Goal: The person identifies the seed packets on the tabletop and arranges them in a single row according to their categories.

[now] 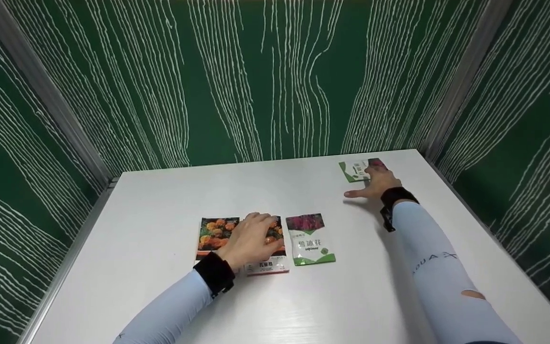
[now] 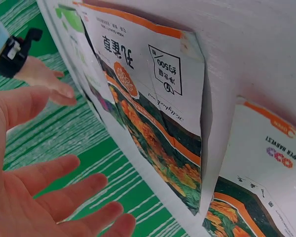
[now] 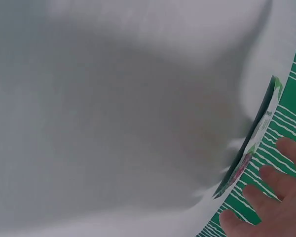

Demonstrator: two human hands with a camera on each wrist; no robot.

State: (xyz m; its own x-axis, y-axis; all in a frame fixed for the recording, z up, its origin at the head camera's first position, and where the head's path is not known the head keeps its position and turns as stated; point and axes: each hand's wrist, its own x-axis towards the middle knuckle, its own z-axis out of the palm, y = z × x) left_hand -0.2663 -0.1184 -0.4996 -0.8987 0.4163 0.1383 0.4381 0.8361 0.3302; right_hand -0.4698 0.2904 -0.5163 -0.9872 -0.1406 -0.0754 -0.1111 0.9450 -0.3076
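Two orange marigold seed packets lie side by side on the white table. My left hand (image 1: 251,241) hovers over the left marigold packet (image 1: 214,233) and the right marigold packet (image 1: 271,266), covering part of both. In the left wrist view, its fingers (image 2: 74,190) are spread beside the packet and grip nothing. Just right of these lies a white-and-green seed packet (image 1: 309,244) with magenta flowers. At the far right, my right hand (image 1: 381,184) reaches over a similar packet (image 1: 354,170) lying sideways, thumb stretched out. The right wrist view shows its fingers (image 3: 281,182) parted near that packet.
The white table (image 1: 160,200) ends at a green wall (image 1: 256,95) with white wavy lines, close behind the far packet. Similar side panels with grey metal posts (image 1: 466,76) stand left and right.
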